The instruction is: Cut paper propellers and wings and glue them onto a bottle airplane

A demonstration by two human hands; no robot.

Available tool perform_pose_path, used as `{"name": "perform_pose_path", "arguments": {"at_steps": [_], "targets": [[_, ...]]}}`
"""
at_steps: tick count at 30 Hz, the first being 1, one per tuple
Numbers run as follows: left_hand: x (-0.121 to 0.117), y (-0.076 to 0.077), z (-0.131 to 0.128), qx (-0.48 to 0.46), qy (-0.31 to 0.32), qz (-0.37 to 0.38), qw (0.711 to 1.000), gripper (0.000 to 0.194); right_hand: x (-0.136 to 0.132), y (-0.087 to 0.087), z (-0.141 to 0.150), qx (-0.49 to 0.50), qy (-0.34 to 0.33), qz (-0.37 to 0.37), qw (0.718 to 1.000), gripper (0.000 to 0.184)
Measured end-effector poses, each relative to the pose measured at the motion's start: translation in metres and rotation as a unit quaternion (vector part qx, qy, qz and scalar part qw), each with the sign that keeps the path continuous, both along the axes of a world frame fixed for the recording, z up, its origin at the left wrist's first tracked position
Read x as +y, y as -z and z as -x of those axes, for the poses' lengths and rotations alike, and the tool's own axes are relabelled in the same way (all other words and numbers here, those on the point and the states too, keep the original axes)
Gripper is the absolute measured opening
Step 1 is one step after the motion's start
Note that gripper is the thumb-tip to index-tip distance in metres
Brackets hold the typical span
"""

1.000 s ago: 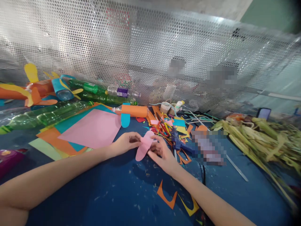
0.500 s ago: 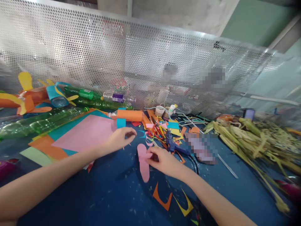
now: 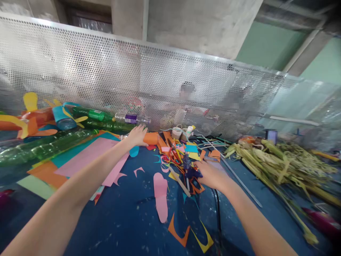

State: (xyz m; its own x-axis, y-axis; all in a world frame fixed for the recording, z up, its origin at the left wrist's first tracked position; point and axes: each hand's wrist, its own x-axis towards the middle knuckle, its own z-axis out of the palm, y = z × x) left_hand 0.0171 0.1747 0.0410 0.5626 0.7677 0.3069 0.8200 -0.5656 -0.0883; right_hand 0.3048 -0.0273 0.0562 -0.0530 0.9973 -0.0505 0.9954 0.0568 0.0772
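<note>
Left hand (image 3: 137, 135), fingers spread, on orange-wrapped bottle (image 3: 152, 138): looks light, squishy; hold round middle. Right hand (image 3: 209, 174) at blue glue gun (image 3: 193, 173); can't tell grip; hold stiff handle.

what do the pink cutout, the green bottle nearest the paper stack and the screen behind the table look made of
Pink cutout: probably paper or thin card, matte; flat, evenly coloured, cleanly cut.
Green bottle: likely plastic, glossy; see-through, with bright highlights on its ridged wall.
Screen: perhaps perforated metal, silvery; rows of round holes and a sheen, though shiny plastic isn't ruled out.
</note>
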Motion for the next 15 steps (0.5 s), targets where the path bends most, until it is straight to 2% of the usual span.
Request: {"name": "perform_pose_path", "arguments": {"at_steps": [3, 7, 12, 15], "targets": [[0.009, 0.007, -0.002, 0.011, -0.009, 0.004, 1.000, 0.094, 0.003, 0.006, 0.000, 0.001, 0.004, 0.018, 1.000, 0.038], [0.006, 0.007, -0.001, 0.016, -0.006, -0.010, 1.000, 0.076, 0.003, 0.008, 0.004, 0.008, 0.004, 0.015, 1.000, 0.036], [-0.011, -0.013, 0.008, 0.014, 0.016, -0.029, 0.999, 0.057, 0.000, -0.001, -0.005, 0.032, 0.005, -0.013, 0.999, 0.032], [-0.029, -0.026, 0.011, 0.015, 0.036, -0.033, 0.999, 0.058, -0.003, -0.015, -0.011, 0.118, 0.005, -0.072, 0.990, 0.030]]}}
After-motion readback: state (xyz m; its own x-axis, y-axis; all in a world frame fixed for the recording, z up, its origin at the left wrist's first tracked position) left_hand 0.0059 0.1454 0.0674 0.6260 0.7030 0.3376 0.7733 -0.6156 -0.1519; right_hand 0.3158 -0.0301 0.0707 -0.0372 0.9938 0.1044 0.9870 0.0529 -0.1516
